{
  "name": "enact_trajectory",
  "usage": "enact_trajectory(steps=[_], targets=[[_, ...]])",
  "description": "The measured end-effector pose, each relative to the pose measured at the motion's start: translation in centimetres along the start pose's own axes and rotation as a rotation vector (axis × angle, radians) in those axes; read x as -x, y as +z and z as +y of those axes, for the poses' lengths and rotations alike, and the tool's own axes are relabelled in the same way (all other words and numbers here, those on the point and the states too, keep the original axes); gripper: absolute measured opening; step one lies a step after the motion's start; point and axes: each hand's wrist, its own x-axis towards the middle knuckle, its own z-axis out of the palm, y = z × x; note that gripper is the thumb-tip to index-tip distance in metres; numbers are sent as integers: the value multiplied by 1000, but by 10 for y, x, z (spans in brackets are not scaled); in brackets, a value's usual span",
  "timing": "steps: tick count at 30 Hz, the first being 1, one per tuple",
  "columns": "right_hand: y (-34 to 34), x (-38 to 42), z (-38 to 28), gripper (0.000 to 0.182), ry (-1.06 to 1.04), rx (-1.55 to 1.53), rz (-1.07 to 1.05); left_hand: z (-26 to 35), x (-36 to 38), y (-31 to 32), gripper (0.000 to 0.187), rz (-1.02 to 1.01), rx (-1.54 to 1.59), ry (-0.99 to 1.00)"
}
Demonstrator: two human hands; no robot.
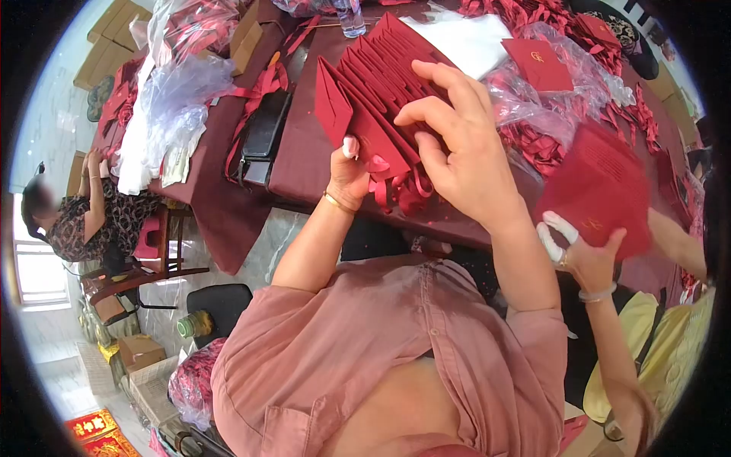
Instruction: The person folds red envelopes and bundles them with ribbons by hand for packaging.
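Observation:
A thick fanned stack of dark red envelopes (381, 84), with red ribbons (400, 190) hanging from its lower end, stands above the table's front edge. My left hand (349, 177) grips the stack at its lower left; a white wrapping covers one fingertip. Over the right side of the stack is my right hand (464, 145), its fingers bent and spread apart, with nothing visible between them. Whether its fingertips touch the envelopes is hard to tell.
A co-worker's hand (586, 255) holds a red envelope (598, 190) at the right. Another person (84, 221) sits at the far left. On the dark red tablecloth (297, 167) are a black case (265, 126), a water bottle (350, 19) and plastic bags of red ribbons (537, 145).

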Motion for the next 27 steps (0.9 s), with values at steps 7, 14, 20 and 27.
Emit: enact_trajectory(steps=[7,14,20,27], targets=[[3,5,-1,18,-24,252,-120,9,1,-45,60,68,81,36],[2,19,-11,16,-3,181,-110,12,-11,-1,28,158,8,114],[14,35,-1,7,-125,198,-38,20,-8,3,21,162,-23,190],[3,45,0,7,-119,-160,-74,29,-7,-1,15,309,28,195]])
